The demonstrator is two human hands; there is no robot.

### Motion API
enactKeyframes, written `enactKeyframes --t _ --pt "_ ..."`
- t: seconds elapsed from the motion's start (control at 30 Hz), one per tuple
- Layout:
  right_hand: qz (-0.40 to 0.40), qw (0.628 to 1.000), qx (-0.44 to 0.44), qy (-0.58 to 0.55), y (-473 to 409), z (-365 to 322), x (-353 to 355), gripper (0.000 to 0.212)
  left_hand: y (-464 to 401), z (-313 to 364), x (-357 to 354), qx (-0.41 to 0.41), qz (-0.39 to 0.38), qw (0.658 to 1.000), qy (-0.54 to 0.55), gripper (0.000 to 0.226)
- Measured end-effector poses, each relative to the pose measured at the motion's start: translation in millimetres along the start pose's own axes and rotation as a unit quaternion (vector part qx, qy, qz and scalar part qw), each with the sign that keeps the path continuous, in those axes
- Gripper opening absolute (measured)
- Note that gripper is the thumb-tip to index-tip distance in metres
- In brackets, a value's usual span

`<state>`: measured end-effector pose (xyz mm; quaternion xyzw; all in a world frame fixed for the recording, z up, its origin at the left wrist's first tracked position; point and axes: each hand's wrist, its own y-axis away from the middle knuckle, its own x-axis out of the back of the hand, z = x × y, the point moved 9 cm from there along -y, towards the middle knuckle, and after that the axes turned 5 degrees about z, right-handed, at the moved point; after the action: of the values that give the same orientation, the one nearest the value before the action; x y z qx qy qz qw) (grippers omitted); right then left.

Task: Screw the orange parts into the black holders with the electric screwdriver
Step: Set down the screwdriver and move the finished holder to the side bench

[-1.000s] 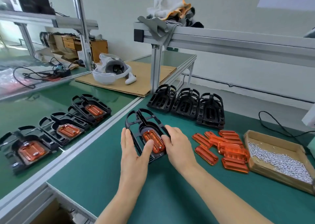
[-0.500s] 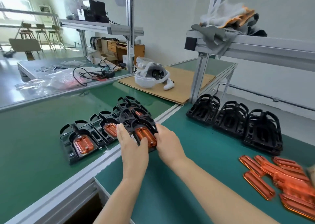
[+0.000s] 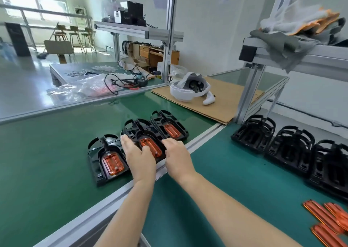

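Three holders (image 3: 139,143) are lying in a row on the left table (image 3: 47,152) — empty holders (image 3: 290,149) are standing on the right table (image 3: 216,181), loose parts (image 3: 327,222) lying nearer, headset (image 3: 190,88) sitting behind.

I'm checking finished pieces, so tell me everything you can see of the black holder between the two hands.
The black holder is a flat, glossy plastic frame with curved loops at its far end. An orange part, translucent and oblong, sits in its central recess. It lies on the green table, over other holders. The left hand and right hand hold its sides.
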<state>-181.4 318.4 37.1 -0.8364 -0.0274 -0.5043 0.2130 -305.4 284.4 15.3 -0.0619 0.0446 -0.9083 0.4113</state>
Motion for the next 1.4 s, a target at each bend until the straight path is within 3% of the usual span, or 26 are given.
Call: enactKeyframes --t 0.07,0.37,0.7,0.83,1.13,1.27,1.4 --pt "0.002 1.000 -0.005 0.007 -6.6 0.4 -2.9 0.030 -5.8 -1.6 -4.3 -0.012 -0.004 1.000 -0.022 0.070" --pt "0.029 0.999 0.003 0.031 -32.2 -10.0 -16.4 0.034 -26.5 -13.2 -17.9 -0.029 -0.016 0.972 -0.232 0.067" --pt "-0.012 0.981 0.042 0.188 -46.7 -9.1 -42.6 0.030 -31.1 -20.4 -28.4 -0.014 -0.047 0.917 -0.396 0.070" --pt "-0.016 0.970 0.068 0.233 -46.3 -9.4 -43.5 0.045 -31.5 -21.6 -29.6 -0.021 -0.050 0.910 -0.411 0.076" --pt "-0.003 0.989 0.004 0.146 -19.1 9.8 -31.8 0.068 -30.6 -18.3 -29.3 -0.025 -0.055 0.912 -0.407 0.078" --pt "0.006 0.994 -0.074 0.080 0.1 33.6 -19.0 0.049 -16.0 -7.6 -35.8 -0.057 -0.061 0.920 -0.383 0.074" --pt "0.021 0.990 -0.127 0.049 26.6 59.4 -0.3 0.047 15.1 4.7 -54.2 -0.106 -0.096 0.926 -0.350 0.070"
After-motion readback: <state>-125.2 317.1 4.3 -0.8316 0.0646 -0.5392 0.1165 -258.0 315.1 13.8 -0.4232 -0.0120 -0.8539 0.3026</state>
